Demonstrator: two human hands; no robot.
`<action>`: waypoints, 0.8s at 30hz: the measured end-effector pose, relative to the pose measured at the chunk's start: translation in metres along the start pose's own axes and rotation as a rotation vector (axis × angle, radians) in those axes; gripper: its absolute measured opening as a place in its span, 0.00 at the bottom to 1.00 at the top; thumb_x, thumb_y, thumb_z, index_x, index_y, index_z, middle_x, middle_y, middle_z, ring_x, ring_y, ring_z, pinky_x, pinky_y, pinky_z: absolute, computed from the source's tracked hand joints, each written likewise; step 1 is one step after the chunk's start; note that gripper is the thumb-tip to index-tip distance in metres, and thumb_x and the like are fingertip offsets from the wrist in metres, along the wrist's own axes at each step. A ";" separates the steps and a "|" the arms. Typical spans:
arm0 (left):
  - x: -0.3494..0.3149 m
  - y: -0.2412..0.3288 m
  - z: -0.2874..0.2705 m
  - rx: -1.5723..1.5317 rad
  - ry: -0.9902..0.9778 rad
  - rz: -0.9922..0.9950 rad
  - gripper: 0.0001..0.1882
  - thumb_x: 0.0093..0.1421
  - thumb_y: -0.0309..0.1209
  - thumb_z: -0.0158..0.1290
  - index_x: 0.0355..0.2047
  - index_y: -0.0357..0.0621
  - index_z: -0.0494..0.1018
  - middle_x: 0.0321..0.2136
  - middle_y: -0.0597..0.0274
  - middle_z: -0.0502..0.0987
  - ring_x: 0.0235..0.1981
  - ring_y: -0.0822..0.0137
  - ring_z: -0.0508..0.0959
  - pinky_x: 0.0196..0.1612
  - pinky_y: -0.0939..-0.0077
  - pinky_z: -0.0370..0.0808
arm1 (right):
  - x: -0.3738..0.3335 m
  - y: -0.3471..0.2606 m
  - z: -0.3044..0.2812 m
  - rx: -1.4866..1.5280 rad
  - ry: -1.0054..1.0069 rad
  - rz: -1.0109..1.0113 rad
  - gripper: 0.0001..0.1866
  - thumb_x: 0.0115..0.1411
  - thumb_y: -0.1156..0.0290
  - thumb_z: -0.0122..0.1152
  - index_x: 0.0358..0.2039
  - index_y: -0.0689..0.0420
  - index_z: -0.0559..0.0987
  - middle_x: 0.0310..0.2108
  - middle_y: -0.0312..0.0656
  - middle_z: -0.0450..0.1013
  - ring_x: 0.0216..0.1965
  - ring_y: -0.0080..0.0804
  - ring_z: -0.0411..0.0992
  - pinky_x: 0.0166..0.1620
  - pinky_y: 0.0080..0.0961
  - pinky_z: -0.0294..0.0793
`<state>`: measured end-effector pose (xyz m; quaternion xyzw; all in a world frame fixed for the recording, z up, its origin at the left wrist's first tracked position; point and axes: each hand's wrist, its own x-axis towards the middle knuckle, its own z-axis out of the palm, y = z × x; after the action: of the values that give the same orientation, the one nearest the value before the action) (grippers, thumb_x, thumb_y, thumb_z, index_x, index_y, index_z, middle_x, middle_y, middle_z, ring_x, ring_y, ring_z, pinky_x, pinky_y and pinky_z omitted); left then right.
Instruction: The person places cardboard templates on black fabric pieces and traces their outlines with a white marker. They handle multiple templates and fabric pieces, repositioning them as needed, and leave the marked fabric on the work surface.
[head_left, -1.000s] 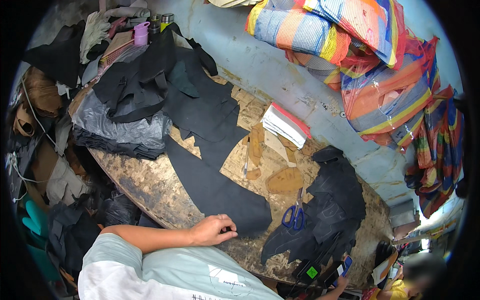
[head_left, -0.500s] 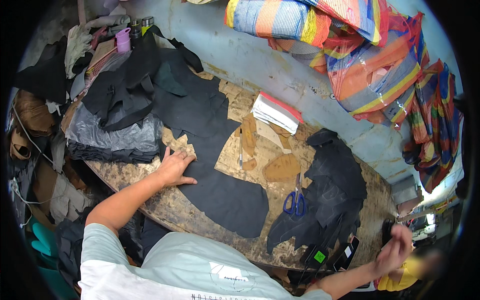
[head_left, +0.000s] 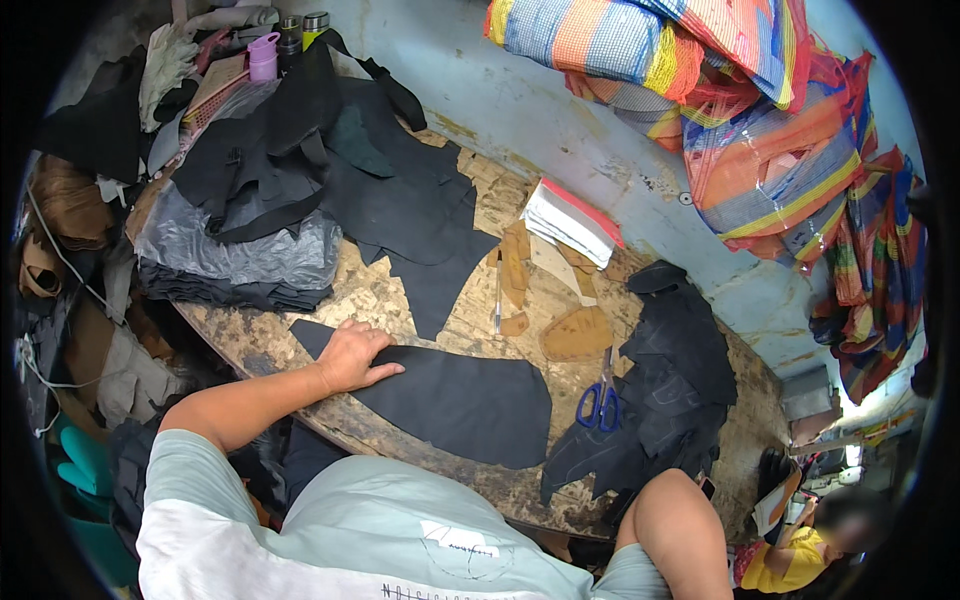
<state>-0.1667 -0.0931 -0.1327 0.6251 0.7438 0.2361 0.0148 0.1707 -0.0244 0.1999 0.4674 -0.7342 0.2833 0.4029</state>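
My left hand [head_left: 352, 358] lies flat, fingers stretched out, on the left part of a curved black piece of leather-like material [head_left: 462, 402] near the front edge of the table. A larger black sheet [head_left: 410, 215] spreads beyond it, a strip of tabletop between the two. My right arm [head_left: 678, 530] is bent at the lower right; its hand is out of the picture. Blue-handled scissors [head_left: 598, 405] rest against a crumpled black pile [head_left: 672, 370] to the right. A pen [head_left: 498, 300] and brown pattern-like pieces [head_left: 576, 334] lie in between.
The worn wooden table [head_left: 240, 335] meets a pale blue wall. A red-and-white stack [head_left: 572, 222] lies by that wall. Plastic-covered black material [head_left: 240, 250] is heaped at left, near a pink cup [head_left: 263, 57]. Striped bags [head_left: 770, 150] hang at upper right; a person in yellow [head_left: 792, 565] is beyond.
The curved black piece has come apart from the larger sheet, nearer to me, with my left hand on it. My right hand has left the picture and its arm is bent. The view has shifted slightly.
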 end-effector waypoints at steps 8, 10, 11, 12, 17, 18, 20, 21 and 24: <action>0.000 0.001 0.002 -0.052 0.058 -0.040 0.17 0.48 0.45 0.62 0.30 0.45 0.77 0.26 0.60 0.78 0.31 0.58 0.76 0.41 0.65 0.68 | -0.021 0.020 -0.026 0.550 -0.425 -0.070 0.08 0.43 0.86 0.54 0.21 0.59 0.77 0.23 0.41 0.75 0.29 0.26 0.74 0.32 0.25 0.71; 0.001 0.002 0.002 -0.076 0.078 -0.045 0.16 0.49 0.44 0.62 0.30 0.46 0.78 0.26 0.60 0.78 0.31 0.59 0.76 0.41 0.65 0.68 | -0.037 0.025 -0.024 -0.131 -0.024 -0.099 0.05 0.48 0.83 0.57 0.25 0.60 0.78 0.34 0.45 0.76 0.37 0.31 0.76 0.38 0.27 0.73; 0.002 0.003 0.002 -0.096 0.108 -0.042 0.14 0.49 0.43 0.62 0.29 0.47 0.78 0.25 0.61 0.78 0.31 0.59 0.76 0.40 0.65 0.68 | -0.053 0.036 -0.024 -0.248 0.112 0.004 0.04 0.48 0.82 0.58 0.26 0.60 0.78 0.33 0.46 0.76 0.36 0.32 0.76 0.38 0.28 0.73; 0.003 0.003 0.003 -0.105 0.101 -0.058 0.14 0.48 0.42 0.62 0.29 0.46 0.78 0.25 0.61 0.78 0.31 0.59 0.76 0.40 0.65 0.68 | -0.073 0.053 -0.022 -0.354 0.252 0.136 0.04 0.47 0.81 0.59 0.26 0.61 0.78 0.32 0.46 0.76 0.35 0.33 0.76 0.37 0.28 0.74; 0.004 0.004 0.003 -0.123 0.114 -0.089 0.15 0.47 0.42 0.63 0.28 0.45 0.79 0.25 0.61 0.79 0.30 0.60 0.76 0.40 0.65 0.68 | -0.215 0.208 0.045 -0.570 0.586 1.279 0.08 0.45 0.75 0.65 0.27 0.64 0.79 0.27 0.51 0.76 0.30 0.38 0.76 0.36 0.31 0.74; 0.003 0.004 0.002 -0.129 0.110 -0.089 0.15 0.47 0.42 0.63 0.28 0.45 0.79 0.24 0.61 0.79 0.30 0.60 0.76 0.39 0.66 0.68 | -0.241 0.233 0.062 -0.607 0.531 1.441 0.10 0.45 0.74 0.66 0.27 0.65 0.79 0.26 0.52 0.76 0.29 0.39 0.76 0.36 0.31 0.74; 0.004 0.004 0.002 -0.138 0.133 -0.082 0.15 0.47 0.42 0.64 0.27 0.45 0.79 0.24 0.61 0.79 0.29 0.60 0.76 0.39 0.66 0.69 | -0.282 0.266 0.087 -0.763 0.358 1.640 0.12 0.44 0.71 0.69 0.28 0.66 0.80 0.24 0.53 0.76 0.27 0.41 0.76 0.35 0.32 0.74; 0.004 0.004 0.001 -0.125 0.107 -0.093 0.15 0.47 0.43 0.63 0.28 0.46 0.79 0.24 0.62 0.79 0.30 0.61 0.76 0.40 0.67 0.69 | -0.297 0.276 0.095 -0.843 0.283 1.685 0.14 0.44 0.70 0.70 0.28 0.67 0.80 0.23 0.54 0.76 0.26 0.42 0.77 0.35 0.32 0.75; 0.004 0.004 0.000 -0.104 0.097 -0.102 0.15 0.48 0.44 0.63 0.29 0.47 0.79 0.25 0.62 0.80 0.31 0.62 0.77 0.41 0.68 0.69 | -0.317 0.295 0.099 -0.933 0.147 1.780 0.14 0.45 0.70 0.70 0.27 0.69 0.80 0.21 0.51 0.76 0.23 0.39 0.76 0.32 0.31 0.75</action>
<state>-0.1636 -0.0893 -0.1304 0.5727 0.7612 0.3034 0.0234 -0.0555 0.1616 -0.1343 -0.4741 -0.8271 0.1935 0.2318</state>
